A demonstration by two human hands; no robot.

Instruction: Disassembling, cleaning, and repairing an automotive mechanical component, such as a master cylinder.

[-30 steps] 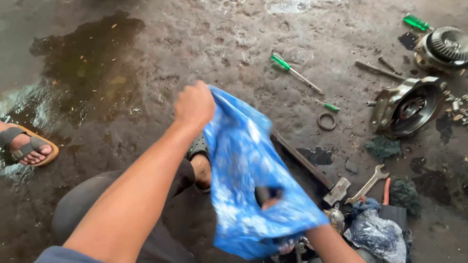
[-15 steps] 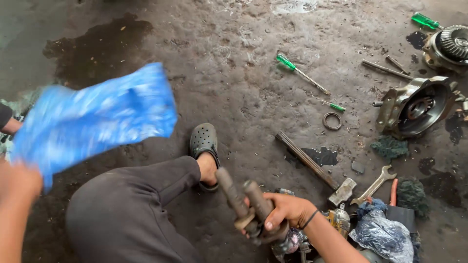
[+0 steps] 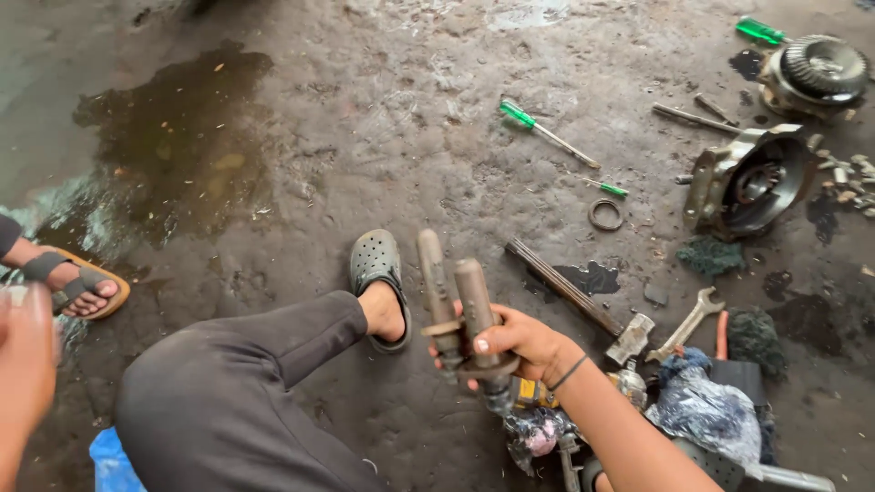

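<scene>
The concrete floor (image 3: pixel 346 137) filled the view, stained dark with a wet patch (image 3: pixel 173 146) at the far left, and it served as the workbench: everything lay spread on it within an arm's reach. My bent leg in dark trousers (image 3: pixel 237 392) crossed the near middle, the foot in a grey clog (image 3: pixel 378 273) planted flat, so I was sitting low over the work. At the far right a round metal housing (image 3: pixel 752 178) lay tipped on its side with its hollow open to view, and a ribbed round part (image 3: pixel 816 73) sat beyond it, both set well apart from my hands, I judged to keep them out of the way. A hammer (image 3: pixel 583 296) lay diagonally just right of my right hand, its head near a wrench (image 3: pixel 688 323), handy for a quick grab. A green-handled screwdriver (image 3: pixel 545 132) lay farther off, with a small metal ring (image 3: pixel 605 214) near it. A crumpled bag (image 3: pixel 702 410) sat at the near right.

My right hand (image 3: pixel 519 342) was closed firmly around the base of two metal rods (image 3: pixel 456 296), held upright side by side in the near middle above the floor, probably so their ends could be looked over together. My left hand (image 3: pixel 23 364) was a blur at the near left edge; I could not tell whether it was open or holding anything. A blue bag (image 3: pixel 109 460) showed beneath it. Someone else's sandalled foot (image 3: pixel 77 287) rested at the left.
</scene>
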